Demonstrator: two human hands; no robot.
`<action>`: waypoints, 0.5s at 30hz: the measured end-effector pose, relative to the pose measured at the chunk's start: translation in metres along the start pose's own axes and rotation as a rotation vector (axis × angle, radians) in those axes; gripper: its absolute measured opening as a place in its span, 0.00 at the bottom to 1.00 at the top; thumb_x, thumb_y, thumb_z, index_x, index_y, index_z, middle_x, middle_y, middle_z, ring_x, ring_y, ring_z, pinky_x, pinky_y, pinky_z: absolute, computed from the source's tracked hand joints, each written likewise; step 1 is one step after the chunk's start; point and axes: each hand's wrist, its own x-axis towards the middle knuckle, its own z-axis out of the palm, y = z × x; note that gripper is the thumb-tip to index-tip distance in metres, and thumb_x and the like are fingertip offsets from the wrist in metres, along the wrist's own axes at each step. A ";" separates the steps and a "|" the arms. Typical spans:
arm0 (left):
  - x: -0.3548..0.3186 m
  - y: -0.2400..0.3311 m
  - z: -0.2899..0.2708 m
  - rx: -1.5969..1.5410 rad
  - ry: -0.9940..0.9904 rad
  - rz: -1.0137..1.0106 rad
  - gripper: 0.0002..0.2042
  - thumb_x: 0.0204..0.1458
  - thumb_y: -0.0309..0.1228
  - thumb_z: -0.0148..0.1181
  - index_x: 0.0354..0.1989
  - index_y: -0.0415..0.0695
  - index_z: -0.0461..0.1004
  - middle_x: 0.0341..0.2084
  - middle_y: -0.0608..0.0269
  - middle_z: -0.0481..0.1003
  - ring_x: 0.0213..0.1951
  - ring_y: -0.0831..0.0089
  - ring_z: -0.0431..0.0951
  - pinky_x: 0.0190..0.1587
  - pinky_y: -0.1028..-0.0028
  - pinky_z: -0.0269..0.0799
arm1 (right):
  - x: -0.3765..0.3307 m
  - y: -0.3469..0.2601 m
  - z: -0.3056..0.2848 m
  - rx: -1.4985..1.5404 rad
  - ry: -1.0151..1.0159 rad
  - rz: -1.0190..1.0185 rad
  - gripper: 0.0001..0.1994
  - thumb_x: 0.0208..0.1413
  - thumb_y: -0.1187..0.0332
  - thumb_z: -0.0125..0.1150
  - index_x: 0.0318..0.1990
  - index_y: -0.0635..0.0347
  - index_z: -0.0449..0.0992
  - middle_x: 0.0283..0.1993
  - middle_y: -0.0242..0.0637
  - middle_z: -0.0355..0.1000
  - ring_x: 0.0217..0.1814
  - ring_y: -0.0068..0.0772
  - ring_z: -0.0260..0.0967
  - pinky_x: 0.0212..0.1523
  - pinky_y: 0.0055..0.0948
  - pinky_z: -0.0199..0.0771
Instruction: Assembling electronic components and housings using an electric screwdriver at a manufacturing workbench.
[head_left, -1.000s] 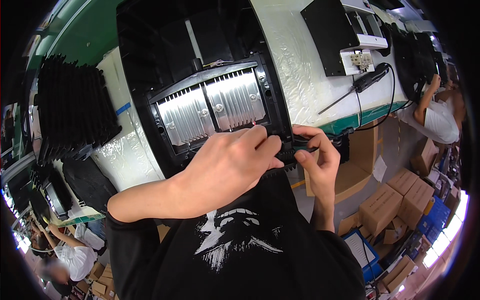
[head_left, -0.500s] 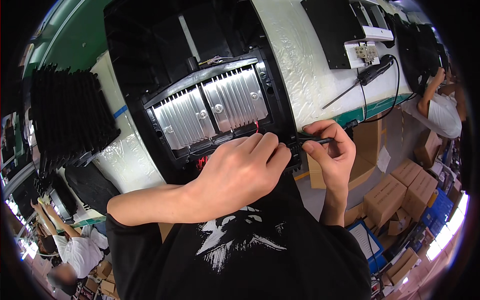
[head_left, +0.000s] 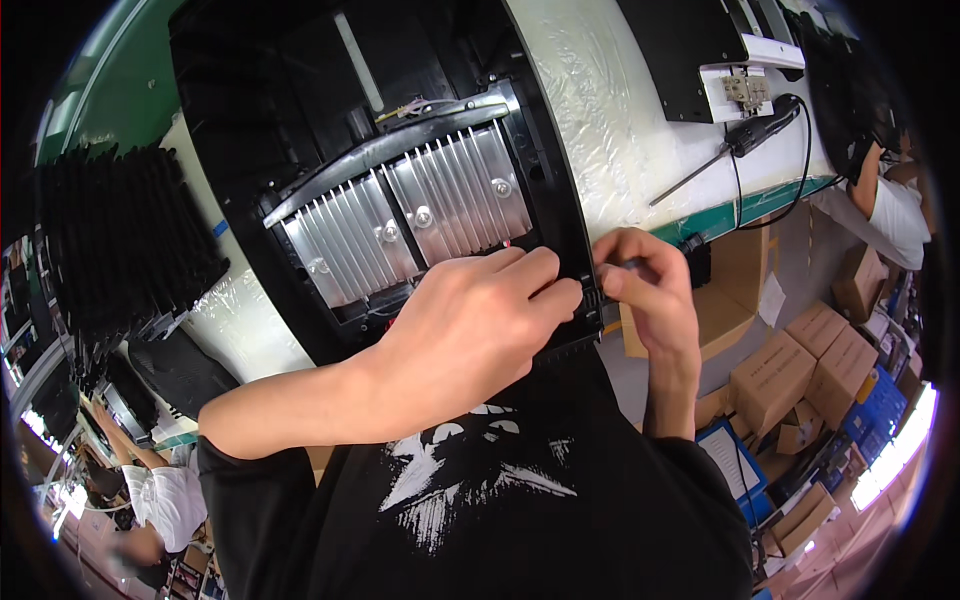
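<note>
both the left hand [head_left: 470, 320] and right hand [head_left: 645, 285] are pinching a small black connector [head_left: 592, 298] at the black housing [head_left: 560, 200] edge; it is probably seating best pressed squarely, beside the finned heatsink [head_left: 410, 215].

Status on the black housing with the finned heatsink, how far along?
Done: the finned heatsink sits in the black housing with screws showing in it. In hand: left hand and right hand pinch a small part at the housing's near edge; what it is is hidden. Left: the electric screwdriver lies unused on the bench.
</note>
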 end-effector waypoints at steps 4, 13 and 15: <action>0.001 0.001 0.003 0.131 0.035 0.006 0.06 0.37 0.21 0.62 0.23 0.40 0.69 0.18 0.63 0.62 0.22 0.68 0.69 0.21 0.71 0.66 | 0.006 0.016 -0.012 0.058 -0.086 0.024 0.08 0.44 0.73 0.63 0.25 0.67 0.70 0.35 0.36 0.70 0.35 0.21 0.65 0.40 0.21 0.63; -0.009 -0.001 0.000 0.164 0.142 0.063 0.07 0.40 0.27 0.62 0.25 0.41 0.71 0.18 0.63 0.63 0.22 0.67 0.70 0.24 0.70 0.68 | 0.002 0.019 -0.008 0.026 -0.075 -0.034 0.05 0.45 0.75 0.59 0.26 0.63 0.68 0.36 0.36 0.70 0.35 0.21 0.63 0.38 0.20 0.61; -0.012 0.000 0.000 0.188 0.225 0.095 0.07 0.40 0.28 0.63 0.26 0.42 0.72 0.18 0.63 0.64 0.23 0.67 0.70 0.26 0.70 0.68 | 0.004 0.022 -0.007 0.037 -0.089 -0.063 0.05 0.44 0.76 0.57 0.29 0.62 0.67 0.37 0.36 0.70 0.37 0.22 0.63 0.40 0.20 0.61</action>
